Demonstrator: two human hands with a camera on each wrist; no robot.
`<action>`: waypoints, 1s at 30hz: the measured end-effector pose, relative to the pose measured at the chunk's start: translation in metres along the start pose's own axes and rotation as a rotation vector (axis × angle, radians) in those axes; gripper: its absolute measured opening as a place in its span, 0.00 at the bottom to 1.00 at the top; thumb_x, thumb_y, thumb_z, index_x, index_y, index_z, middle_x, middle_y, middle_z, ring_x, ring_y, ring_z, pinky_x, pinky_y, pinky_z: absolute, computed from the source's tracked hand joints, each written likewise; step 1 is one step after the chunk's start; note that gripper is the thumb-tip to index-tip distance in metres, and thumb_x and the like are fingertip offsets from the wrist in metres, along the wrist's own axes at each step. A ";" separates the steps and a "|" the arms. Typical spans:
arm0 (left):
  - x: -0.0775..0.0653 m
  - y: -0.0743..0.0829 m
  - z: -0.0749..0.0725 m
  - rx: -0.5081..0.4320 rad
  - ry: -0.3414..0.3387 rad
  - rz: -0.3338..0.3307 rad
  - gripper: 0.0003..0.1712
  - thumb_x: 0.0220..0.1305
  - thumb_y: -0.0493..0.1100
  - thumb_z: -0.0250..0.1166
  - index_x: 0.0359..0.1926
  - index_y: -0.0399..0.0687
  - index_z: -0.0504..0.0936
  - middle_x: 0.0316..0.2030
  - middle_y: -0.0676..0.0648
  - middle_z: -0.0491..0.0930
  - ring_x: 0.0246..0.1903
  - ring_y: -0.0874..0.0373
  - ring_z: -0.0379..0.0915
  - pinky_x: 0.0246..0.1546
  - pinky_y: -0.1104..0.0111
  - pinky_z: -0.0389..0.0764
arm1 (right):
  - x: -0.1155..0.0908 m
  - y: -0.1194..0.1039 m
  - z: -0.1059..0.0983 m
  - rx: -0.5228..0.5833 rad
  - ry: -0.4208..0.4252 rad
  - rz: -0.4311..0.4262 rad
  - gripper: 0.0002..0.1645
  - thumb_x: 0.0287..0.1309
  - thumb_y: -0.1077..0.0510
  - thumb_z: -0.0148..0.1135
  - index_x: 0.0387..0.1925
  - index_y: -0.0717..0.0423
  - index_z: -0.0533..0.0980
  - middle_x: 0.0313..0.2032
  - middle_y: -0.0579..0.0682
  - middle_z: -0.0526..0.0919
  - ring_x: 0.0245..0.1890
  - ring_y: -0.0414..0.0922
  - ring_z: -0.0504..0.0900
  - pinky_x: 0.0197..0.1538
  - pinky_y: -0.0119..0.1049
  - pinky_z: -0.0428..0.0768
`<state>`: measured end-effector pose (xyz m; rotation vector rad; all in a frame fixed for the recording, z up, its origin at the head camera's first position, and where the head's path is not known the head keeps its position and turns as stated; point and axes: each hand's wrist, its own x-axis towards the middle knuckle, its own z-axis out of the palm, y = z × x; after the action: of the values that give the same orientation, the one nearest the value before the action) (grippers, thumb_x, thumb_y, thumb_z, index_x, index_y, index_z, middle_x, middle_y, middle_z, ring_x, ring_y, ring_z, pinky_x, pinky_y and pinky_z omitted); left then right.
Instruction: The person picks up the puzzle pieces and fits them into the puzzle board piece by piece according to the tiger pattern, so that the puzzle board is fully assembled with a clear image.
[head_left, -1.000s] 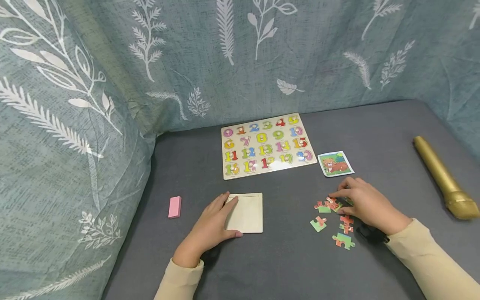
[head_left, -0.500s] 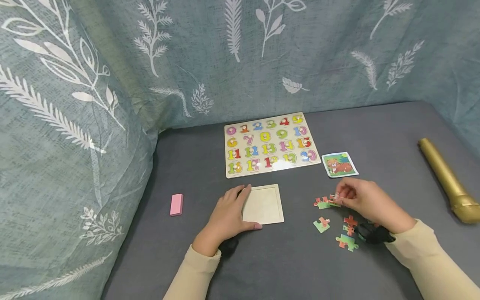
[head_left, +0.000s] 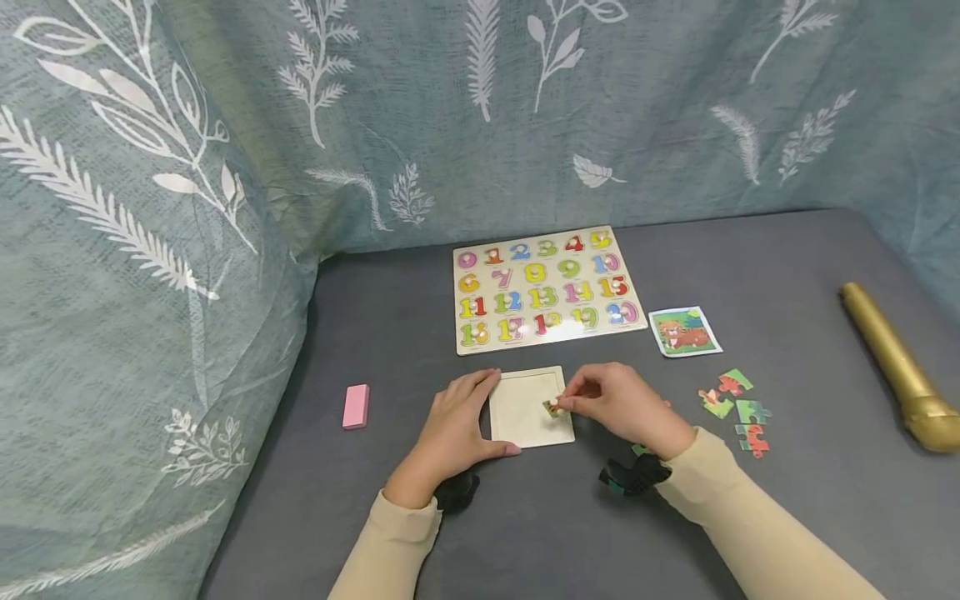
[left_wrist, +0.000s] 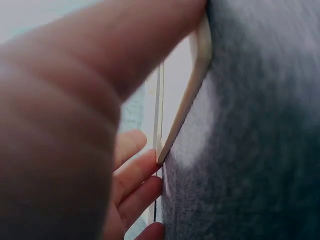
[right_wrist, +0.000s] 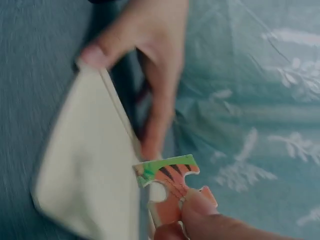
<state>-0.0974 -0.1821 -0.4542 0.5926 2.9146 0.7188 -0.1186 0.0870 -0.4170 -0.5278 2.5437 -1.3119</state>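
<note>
My left hand holds a small, shallow wooden puzzle tray at its left side, thumb at the near corner and fingers at the far one. In the right wrist view the same tray appears bare inside. Over the tray's right part, my right hand pinches a jigsaw piece between thumb and fingertips. Close up, that jigsaw piece is orange with dark stripes and a green edge. Several other jigsaw pieces lie to the right of my right hand, some partly hidden behind it.
A number board lies at the back middle, beside a square picture card of a tiger. A gold microphone is on the far right. A pink block sits on the left. A leafy curtain hangs behind.
My right hand has picked up a jigsaw piece from the pile and carried it left over the tray. My left hand has shifted the tray to the right and turned it slightly.
</note>
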 end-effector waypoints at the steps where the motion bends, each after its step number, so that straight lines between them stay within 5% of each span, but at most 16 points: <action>1: 0.001 0.001 0.001 0.004 0.006 0.004 0.63 0.48 0.60 0.86 0.79 0.41 0.65 0.74 0.39 0.66 0.72 0.40 0.61 0.68 0.43 0.65 | 0.003 0.000 0.005 -0.008 -0.003 -0.003 0.05 0.65 0.62 0.73 0.32 0.55 0.85 0.29 0.43 0.85 0.30 0.40 0.81 0.37 0.36 0.79; 7: 0.004 0.002 0.005 0.011 0.030 0.012 0.63 0.47 0.61 0.86 0.78 0.41 0.67 0.73 0.39 0.67 0.71 0.40 0.62 0.67 0.42 0.66 | 0.019 -0.006 0.034 -0.087 0.030 0.028 0.09 0.63 0.61 0.75 0.31 0.55 0.80 0.23 0.42 0.79 0.23 0.38 0.76 0.29 0.34 0.74; 10: 0.005 0.003 0.006 0.008 0.021 0.013 0.63 0.48 0.61 0.85 0.78 0.41 0.66 0.73 0.39 0.67 0.72 0.41 0.61 0.68 0.42 0.66 | 0.017 -0.014 0.045 -0.317 0.069 -0.014 0.12 0.60 0.53 0.78 0.30 0.54 0.82 0.25 0.44 0.78 0.24 0.41 0.76 0.28 0.37 0.76; 15: 0.007 0.005 0.010 -0.001 -0.003 0.033 0.62 0.49 0.62 0.84 0.79 0.42 0.66 0.74 0.40 0.66 0.73 0.42 0.60 0.68 0.42 0.65 | -0.006 -0.017 0.047 -0.633 0.035 -0.233 0.10 0.57 0.53 0.81 0.38 0.53 0.90 0.38 0.49 0.82 0.36 0.48 0.79 0.39 0.45 0.83; 21: 0.008 0.004 0.011 0.015 0.001 0.032 0.63 0.49 0.62 0.84 0.78 0.42 0.66 0.74 0.40 0.66 0.74 0.43 0.59 0.69 0.43 0.64 | -0.012 -0.011 0.052 -0.638 -0.044 -0.380 0.20 0.58 0.60 0.79 0.53 0.54 0.88 0.48 0.53 0.81 0.41 0.50 0.78 0.44 0.45 0.83; 30: 0.007 0.005 0.013 0.017 -0.013 0.055 0.62 0.50 0.63 0.84 0.78 0.41 0.66 0.74 0.40 0.66 0.74 0.42 0.59 0.69 0.42 0.64 | -0.010 -0.005 0.055 -0.665 -0.047 -0.383 0.22 0.60 0.57 0.78 0.57 0.53 0.86 0.53 0.53 0.82 0.44 0.51 0.78 0.49 0.46 0.82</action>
<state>-0.1001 -0.1694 -0.4628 0.6790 2.9059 0.6948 -0.0889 0.0479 -0.4443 -1.1955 2.8987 -0.4786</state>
